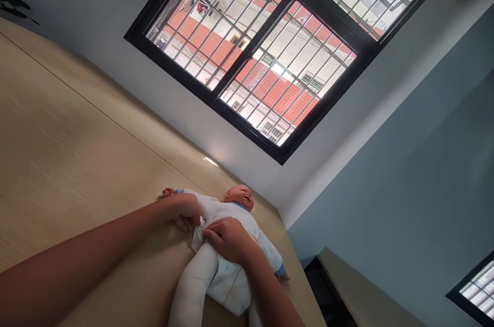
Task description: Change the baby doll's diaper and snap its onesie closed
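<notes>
A baby doll (pixel 240 197) lies on its back on the wooden tabletop (pixel 77 162), head toward the window and arms spread. It wears a white shirt (pixel 210 209) with blue collar and cuffs, a pale printed diaper or pants (pixel 231 286), and white leg coverings (pixel 195 286). My left hand (pixel 188 213) is closed at the shirt's side, its curled fingers pinching the loose white cloth there. Across the doll's waist, my right hand (pixel 228 237) has its fingers bent and pressed together at the shirt's lower edge. Its fingertips are partly hidden.
A barred window (pixel 250 57) with a black frame is set in the wall beyond the table. To the right stands a lower cabinet or shelf (pixel 358 286) against a blue-grey wall. Plant leaves (pixel 15 5) show at the upper left.
</notes>
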### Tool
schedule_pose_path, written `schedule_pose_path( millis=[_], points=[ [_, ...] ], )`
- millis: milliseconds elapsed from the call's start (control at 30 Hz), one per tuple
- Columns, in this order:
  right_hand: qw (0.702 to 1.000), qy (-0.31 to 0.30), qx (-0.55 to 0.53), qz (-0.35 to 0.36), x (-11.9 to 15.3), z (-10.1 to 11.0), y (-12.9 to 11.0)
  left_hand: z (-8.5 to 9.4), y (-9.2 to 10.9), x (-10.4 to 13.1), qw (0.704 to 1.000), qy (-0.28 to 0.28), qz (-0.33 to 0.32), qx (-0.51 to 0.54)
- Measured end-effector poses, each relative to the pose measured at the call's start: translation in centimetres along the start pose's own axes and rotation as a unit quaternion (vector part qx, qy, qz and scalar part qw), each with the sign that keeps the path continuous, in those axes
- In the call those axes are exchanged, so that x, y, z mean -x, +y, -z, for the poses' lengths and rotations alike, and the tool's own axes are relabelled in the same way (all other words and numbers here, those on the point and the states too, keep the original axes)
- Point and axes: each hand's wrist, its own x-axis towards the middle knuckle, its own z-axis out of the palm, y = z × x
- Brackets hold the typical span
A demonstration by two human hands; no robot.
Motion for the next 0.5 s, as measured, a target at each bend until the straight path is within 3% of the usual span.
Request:
schedule_pose_path(
  millis=[133, 300, 400, 500],
  points=[
    [0.998, -0.035, 0.056, -0.009, -0.2, 0.7, -0.6, 0.1, 0.3, 0.3, 0.994, -0.079, 0.068, 0.023],
    [0.998, -0.017, -0.023, -0.048, 0.0, 0.2, 0.0, -1.2, 0.3, 0.5, 0.98, -0.143, 0.031, 0.136],
    [0.975, 0.068, -0.18, -0.107, 0.3, -0.8, 1.3, -2.4, 0.6, 0.8, 0.971, -0.149, -0.013, 0.185],
    [0.908, 0.19, -0.343, -0.152, 0.0, -1.8, 2.7, -3.6, 1.1, 1.3, 0.983, -0.085, -0.079, 0.143]
  ],
)
